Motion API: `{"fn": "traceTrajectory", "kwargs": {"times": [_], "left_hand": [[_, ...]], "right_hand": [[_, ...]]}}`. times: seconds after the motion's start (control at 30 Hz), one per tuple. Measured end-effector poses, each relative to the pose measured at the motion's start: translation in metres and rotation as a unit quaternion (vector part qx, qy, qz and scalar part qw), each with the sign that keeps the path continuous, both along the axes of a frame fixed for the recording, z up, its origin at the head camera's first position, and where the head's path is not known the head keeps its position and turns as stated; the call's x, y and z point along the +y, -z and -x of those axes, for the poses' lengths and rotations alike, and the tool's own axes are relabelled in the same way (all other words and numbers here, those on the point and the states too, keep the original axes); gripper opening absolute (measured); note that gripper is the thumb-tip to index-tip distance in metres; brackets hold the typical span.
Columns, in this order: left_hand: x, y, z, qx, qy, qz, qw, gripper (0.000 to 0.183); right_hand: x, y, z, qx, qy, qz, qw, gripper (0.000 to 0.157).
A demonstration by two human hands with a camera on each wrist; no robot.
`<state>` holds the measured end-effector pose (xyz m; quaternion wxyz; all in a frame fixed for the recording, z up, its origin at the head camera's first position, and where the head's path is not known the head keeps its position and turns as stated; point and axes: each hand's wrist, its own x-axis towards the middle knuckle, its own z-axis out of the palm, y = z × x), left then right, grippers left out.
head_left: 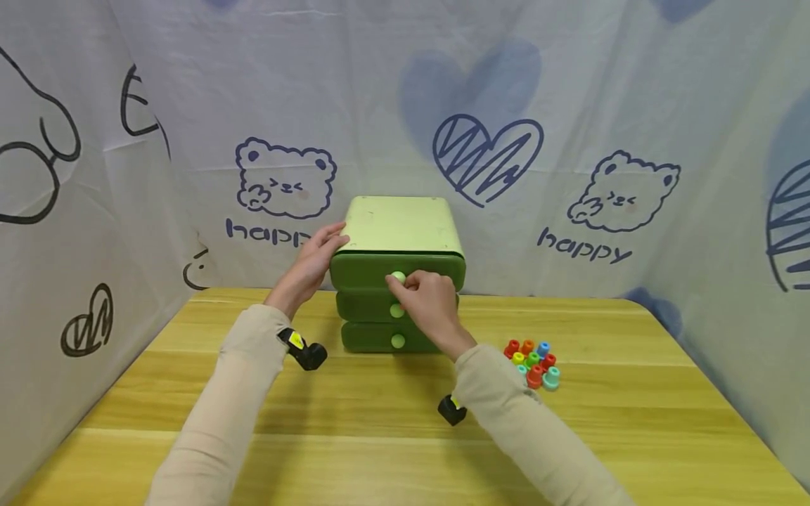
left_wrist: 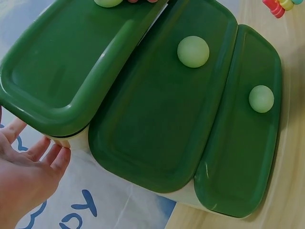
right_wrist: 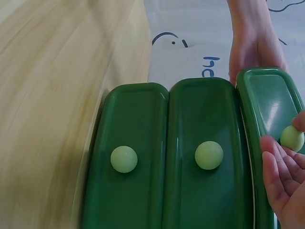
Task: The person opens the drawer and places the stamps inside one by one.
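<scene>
A small cabinet with a pale green top (head_left: 401, 221) and three dark green drawers stands on the table. The top drawer (left_wrist: 52, 71) juts a little forward of the middle drawer (left_wrist: 152, 114) and bottom drawer (left_wrist: 233, 148). Each drawer front has a round light green knob. My right hand (head_left: 430, 302) pinches the top drawer's knob (right_wrist: 292, 138) between thumb and fingers. Against the cabinet's upper left side rests my left hand (head_left: 313, 263), its fingers extended along the side and top edge.
Several small coloured pegs (head_left: 534, 364), red, yellow, green, blue and others, stand bunched on the wooden table (head_left: 354, 436) to the right of the cabinet. A white printed cloth (head_left: 380, 91) hangs close behind the cabinet and along both sides.
</scene>
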<state>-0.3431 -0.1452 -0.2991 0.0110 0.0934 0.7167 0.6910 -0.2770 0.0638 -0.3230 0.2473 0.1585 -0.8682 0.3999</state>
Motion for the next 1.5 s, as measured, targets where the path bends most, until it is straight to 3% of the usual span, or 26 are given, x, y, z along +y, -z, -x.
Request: {"fn": "traceTrajectory", "kwargs": {"times": [0.5,1.5], "left_hand": [[-0.001,0.0,0.002,0.003,0.015,-0.004,0.9999,0.058],[-0.006,0.001,0.001,-0.022,0.016,0.008,0.9996,0.059]], "right_hand": [[0.007,-0.001,-0.015,0.024,-0.022,-0.035,0.999,0.034],[0.01,0.0,-0.046,0.026,-0.042,-0.004,0.999,0.027]]}}
